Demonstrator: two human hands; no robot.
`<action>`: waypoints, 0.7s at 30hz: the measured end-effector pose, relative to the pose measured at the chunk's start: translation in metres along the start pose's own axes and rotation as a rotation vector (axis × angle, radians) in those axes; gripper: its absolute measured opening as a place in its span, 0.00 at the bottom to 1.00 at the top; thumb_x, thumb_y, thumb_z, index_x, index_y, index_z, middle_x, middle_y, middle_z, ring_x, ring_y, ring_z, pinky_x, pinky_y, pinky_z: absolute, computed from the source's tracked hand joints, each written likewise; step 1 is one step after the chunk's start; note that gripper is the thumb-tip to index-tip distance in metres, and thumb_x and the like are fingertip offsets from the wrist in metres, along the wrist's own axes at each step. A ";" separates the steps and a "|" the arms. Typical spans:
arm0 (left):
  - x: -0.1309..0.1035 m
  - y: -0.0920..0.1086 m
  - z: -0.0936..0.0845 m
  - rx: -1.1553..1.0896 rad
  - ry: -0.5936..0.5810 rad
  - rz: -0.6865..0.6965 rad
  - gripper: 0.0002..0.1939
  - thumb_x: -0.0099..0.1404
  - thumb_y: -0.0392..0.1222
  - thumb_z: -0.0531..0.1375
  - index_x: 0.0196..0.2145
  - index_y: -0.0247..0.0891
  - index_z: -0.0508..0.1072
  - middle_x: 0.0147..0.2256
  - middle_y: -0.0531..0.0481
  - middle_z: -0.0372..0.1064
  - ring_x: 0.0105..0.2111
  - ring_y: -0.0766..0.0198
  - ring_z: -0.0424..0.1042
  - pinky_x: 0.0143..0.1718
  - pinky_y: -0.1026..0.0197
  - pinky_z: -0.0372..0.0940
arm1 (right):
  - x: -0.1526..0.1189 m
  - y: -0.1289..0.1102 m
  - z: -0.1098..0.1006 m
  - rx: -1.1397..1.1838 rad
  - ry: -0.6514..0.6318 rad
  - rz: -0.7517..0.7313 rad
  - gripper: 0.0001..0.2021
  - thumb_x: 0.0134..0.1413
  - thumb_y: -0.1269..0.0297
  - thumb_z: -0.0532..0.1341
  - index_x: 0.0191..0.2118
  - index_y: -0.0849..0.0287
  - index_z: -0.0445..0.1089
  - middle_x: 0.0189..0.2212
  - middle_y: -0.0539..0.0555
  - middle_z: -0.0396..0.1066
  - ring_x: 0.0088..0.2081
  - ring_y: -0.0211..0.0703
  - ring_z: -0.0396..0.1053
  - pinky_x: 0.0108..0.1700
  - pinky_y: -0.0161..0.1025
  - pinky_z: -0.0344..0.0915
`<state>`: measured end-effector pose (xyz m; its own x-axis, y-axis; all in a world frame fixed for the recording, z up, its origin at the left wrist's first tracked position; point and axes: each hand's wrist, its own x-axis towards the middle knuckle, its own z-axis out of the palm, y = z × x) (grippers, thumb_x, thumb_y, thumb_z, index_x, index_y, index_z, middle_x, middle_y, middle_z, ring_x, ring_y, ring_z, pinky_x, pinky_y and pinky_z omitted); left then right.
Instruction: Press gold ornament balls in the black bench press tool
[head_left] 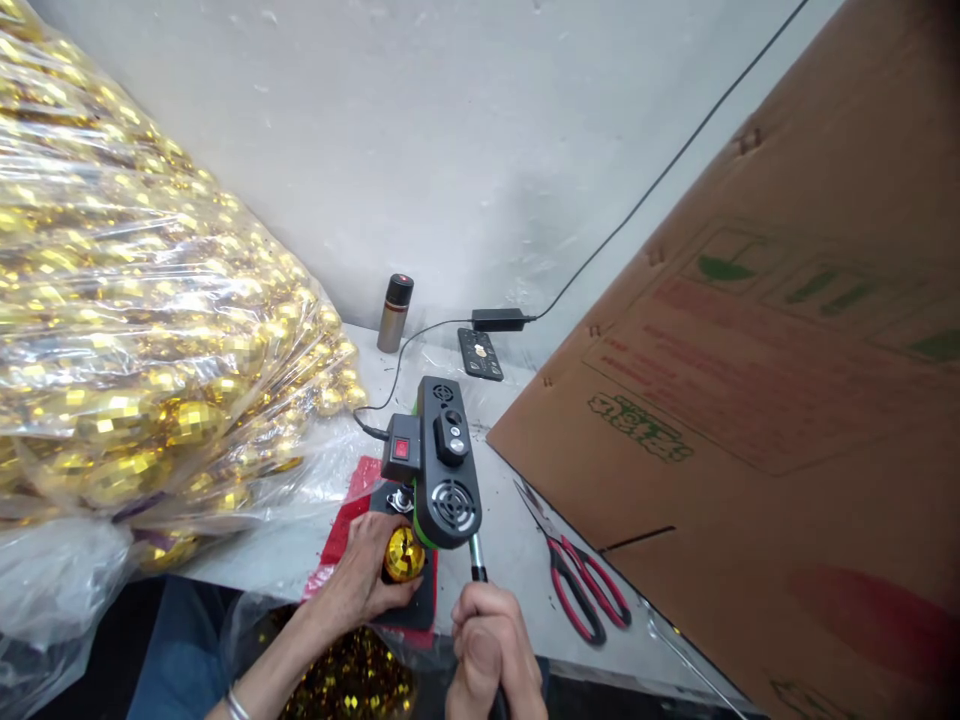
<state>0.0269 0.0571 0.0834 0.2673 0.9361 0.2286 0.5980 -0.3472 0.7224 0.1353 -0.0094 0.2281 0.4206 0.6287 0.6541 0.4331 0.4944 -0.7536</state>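
Observation:
Low in the middle, my left hand grips a small gold mirrored ball between thumb and fingers. The ball is beside the rounded lower end of a black machine with round vents, a red switch and a green edge. My right hand is wrapped round the black handle of a metal rod that reaches up to the machine's lower right side. Under the machine and ball lie a black base plate and a red sheet.
A large clear bag of gold balls fills the left. A cardboard box leans on the right, with red-handled scissors beside it. Behind stand a bottle, a phone and a black power adapter with its cable.

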 end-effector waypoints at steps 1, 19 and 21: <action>0.000 0.000 0.000 -0.003 -0.005 -0.003 0.26 0.53 0.36 0.70 0.51 0.40 0.72 0.45 0.44 0.73 0.47 0.47 0.71 0.51 0.47 0.66 | -0.002 0.002 0.001 0.001 0.010 -0.005 0.19 0.74 0.67 0.51 0.27 0.57 0.58 0.28 0.46 0.62 0.29 0.32 0.60 0.36 0.34 0.59; 0.002 0.002 -0.010 -0.072 -0.002 -0.049 0.26 0.55 0.43 0.71 0.51 0.41 0.75 0.48 0.41 0.76 0.49 0.42 0.74 0.53 0.42 0.69 | -0.006 0.038 0.003 -0.042 0.055 -0.274 0.19 0.75 0.65 0.49 0.28 0.54 0.60 0.24 0.43 0.63 0.25 0.32 0.63 0.45 0.33 0.69; 0.002 0.003 -0.011 -0.068 -0.007 -0.063 0.26 0.54 0.43 0.71 0.51 0.41 0.76 0.48 0.41 0.76 0.50 0.41 0.74 0.53 0.41 0.69 | -0.006 0.037 0.002 -0.039 0.046 -0.279 0.19 0.75 0.66 0.48 0.28 0.54 0.60 0.24 0.43 0.63 0.24 0.31 0.62 0.47 0.34 0.70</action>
<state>0.0207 0.0587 0.0932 0.2359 0.9555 0.1772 0.5609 -0.2827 0.7781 0.1475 0.0065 0.1957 0.3167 0.4432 0.8386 0.5668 0.6205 -0.5420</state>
